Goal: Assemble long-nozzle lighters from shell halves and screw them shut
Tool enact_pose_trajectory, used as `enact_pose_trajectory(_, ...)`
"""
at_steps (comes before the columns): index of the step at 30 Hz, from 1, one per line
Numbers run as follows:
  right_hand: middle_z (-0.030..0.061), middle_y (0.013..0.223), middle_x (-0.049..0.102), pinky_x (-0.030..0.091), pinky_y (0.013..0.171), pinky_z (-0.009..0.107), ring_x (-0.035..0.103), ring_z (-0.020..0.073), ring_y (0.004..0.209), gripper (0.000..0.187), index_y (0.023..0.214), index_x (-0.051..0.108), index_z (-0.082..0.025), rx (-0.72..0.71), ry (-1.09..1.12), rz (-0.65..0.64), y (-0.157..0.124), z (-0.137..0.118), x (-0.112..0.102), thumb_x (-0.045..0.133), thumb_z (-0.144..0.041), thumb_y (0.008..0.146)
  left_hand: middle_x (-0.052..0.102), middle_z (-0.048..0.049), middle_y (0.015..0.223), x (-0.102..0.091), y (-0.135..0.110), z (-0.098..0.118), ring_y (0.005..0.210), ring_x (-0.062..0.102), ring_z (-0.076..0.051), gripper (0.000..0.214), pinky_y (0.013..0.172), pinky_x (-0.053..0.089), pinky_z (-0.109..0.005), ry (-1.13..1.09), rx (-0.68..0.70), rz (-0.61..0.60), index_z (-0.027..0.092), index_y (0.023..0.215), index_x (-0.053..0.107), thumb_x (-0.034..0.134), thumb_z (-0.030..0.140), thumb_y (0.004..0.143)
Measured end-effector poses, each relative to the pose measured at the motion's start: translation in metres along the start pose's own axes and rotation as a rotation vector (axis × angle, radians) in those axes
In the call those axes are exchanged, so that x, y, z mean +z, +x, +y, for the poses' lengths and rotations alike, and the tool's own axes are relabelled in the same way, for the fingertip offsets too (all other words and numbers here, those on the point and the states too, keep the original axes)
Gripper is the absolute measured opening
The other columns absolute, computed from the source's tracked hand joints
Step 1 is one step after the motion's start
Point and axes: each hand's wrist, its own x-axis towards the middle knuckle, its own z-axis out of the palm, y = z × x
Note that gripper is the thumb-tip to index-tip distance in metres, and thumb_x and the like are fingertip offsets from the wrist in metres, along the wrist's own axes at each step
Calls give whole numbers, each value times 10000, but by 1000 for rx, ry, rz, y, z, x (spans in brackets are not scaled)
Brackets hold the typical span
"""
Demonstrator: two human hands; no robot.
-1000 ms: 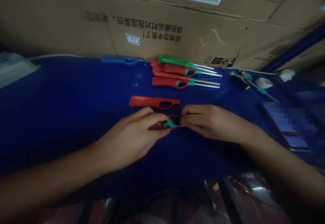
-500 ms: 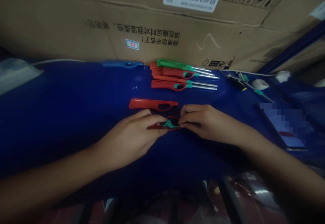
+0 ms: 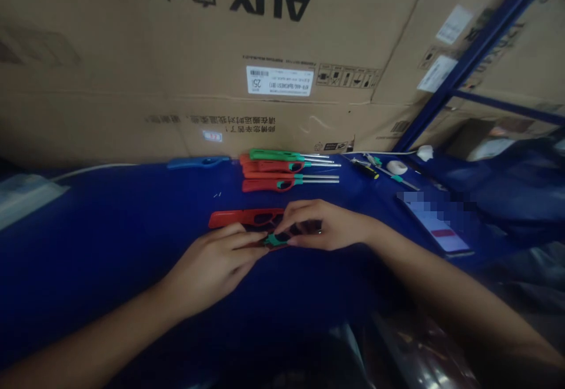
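Observation:
My left hand [image 3: 216, 262] is closed around a red lighter casing half, mostly hidden under the fingers. A green trigger [image 3: 275, 239] shows in the casing at my left fingertips. My right hand [image 3: 324, 225] pinches at this green trigger with thumb and fingers, the other fingers curled above. Just behind the hands, a separate red casing half [image 3: 232, 218] lies on the blue table, its right end partly covered by my right hand. Farther back is a pile of long-necked red lighters [image 3: 265, 185] with metal tubes, and a green lighter [image 3: 273, 155] on top.
A blue lighter casing [image 3: 194, 163] lies at the back left before a large cardboard box [image 3: 176, 83]. At right are a screwdriver [image 3: 366, 169], a white roll [image 3: 396, 167] and a phone [image 3: 435, 224]. A clear plastic bag [image 3: 26, 198] sits at far left.
The camera view has tilted up, showing more of the cardboard box. My right hand has moved from the casing's right end leftward onto the green trigger. My left hand keeps its hold.

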Motion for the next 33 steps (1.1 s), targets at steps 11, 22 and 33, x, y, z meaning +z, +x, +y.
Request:
enact_pose_trajectory(11,226,1444,481,399,1039,576,435,406,1304,413,1343,573,-123,930,-772,748,-48,106,-87,501,-213,947,793,0,1062,-3,0,-10,962,738,-169,239,855,632,-305,-56,-11,42,257,1124,767,610,183,959)
enact_pose_trajectory(22,130,1328,591,533,970,478,604,270,1175,373,1310,570,-157,1199,-836,698,-68,138,-98,616,-324,979,780,6,1109,-4,-4,-12,1005,725,-177,277,877,612,-294,-33,6,6,263,1183,751,578,208,974)
enact_pose_trajectory(33,215,1291,501,456,969,507,585,349,1124,438,1275,488,-137,1226,-833,765,-63,134,-93,586,-161,849,778,11,1123,-4,-4,-13,1022,724,-185,265,896,595,-290,-6,-1,-9,265,1176,748,583,226,972)
